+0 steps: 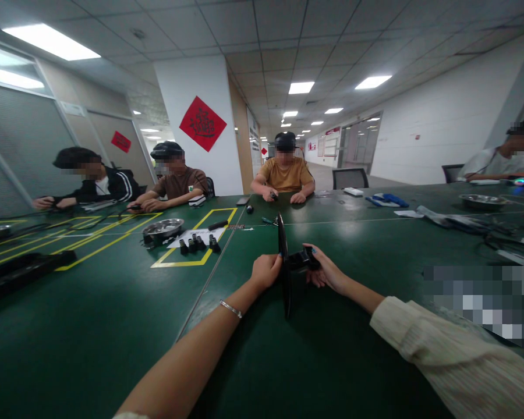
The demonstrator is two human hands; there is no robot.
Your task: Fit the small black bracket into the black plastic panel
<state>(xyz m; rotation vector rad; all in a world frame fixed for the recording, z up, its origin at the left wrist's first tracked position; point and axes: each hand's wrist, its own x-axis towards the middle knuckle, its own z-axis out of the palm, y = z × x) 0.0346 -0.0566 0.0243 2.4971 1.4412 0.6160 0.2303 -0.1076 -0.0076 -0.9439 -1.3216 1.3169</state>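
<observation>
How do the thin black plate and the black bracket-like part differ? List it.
The thin black plate stands upright, nearly edge-on; the black bracket-like part extends sideways. The plate is taller in view; the part is shorter and chunkier. The left hand touches the plate; the right hand holds the part. Both look black.

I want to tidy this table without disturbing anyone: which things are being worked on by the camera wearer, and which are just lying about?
In hand:
- thin black panel, touched by the left hand
- black fitting, held by the right hand

Apparently just lying about:
- small black parts
- metal bowl left of them
- green-handled tool
- blue item
</observation>
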